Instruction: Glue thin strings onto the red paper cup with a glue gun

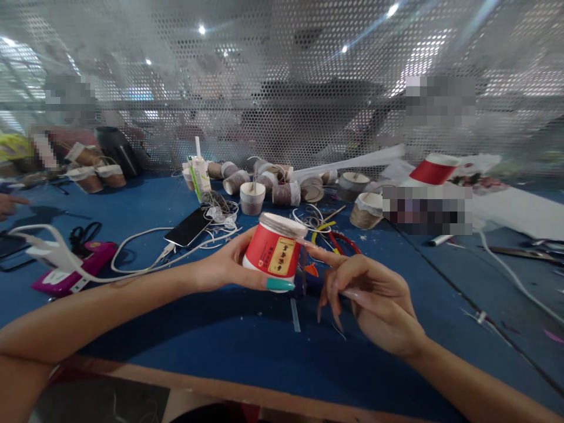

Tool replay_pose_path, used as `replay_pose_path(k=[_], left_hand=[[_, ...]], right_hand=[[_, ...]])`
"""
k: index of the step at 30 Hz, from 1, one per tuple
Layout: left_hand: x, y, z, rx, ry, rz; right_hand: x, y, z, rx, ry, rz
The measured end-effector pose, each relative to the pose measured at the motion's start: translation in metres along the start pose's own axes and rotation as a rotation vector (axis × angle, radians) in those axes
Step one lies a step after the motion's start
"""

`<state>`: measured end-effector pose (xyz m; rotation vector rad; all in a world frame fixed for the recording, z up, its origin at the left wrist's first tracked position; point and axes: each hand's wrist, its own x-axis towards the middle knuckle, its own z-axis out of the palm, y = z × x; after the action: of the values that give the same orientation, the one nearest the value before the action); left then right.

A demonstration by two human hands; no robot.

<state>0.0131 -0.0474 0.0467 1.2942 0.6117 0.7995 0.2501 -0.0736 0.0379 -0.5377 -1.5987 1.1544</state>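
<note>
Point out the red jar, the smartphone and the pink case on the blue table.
red jar (274, 251), head view, on its red label wall.
smartphone (188, 227), head view, middle of its dark screen.
pink case (73, 271), head view, on its pink top face, left of the white cable.

Blue-topped worktable (220, 346) before a perforated metal screen (282, 76) (ceiling lights glinting through)
</note>
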Motion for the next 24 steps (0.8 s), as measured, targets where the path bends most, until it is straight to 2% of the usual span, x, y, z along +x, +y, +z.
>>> replay_pose_path(k=[9, 13, 16, 20, 24], left_hand=[[0.002, 0.002, -0.005, -0.13, -0.047, -0.018], [0.001, 0.004, -0.004, -0.109, -0.057, -0.045], [0.002, 0.003, -0.005, -0.085, -0.084, -0.012], [0.004, -0.001, -0.008, -0.123, -0.181, 0.069], [0.005, -0.004, -0.013, -0.172, -0.277, 0.077]], right_hand=[[0.001, -0.002, 0.001, 0.107, -0.156, 0.1], [0.001, -0.002, -0.001, 0.08, -0.155, 0.076], [0.001, -0.001, -0.002, 0.068, -0.141, 0.063], [0.001, -0.001, -0.002, 0.085, -0.111, 0.045], [0.0, 0.001, -0.003, 0.072, -0.108, 0.012]])
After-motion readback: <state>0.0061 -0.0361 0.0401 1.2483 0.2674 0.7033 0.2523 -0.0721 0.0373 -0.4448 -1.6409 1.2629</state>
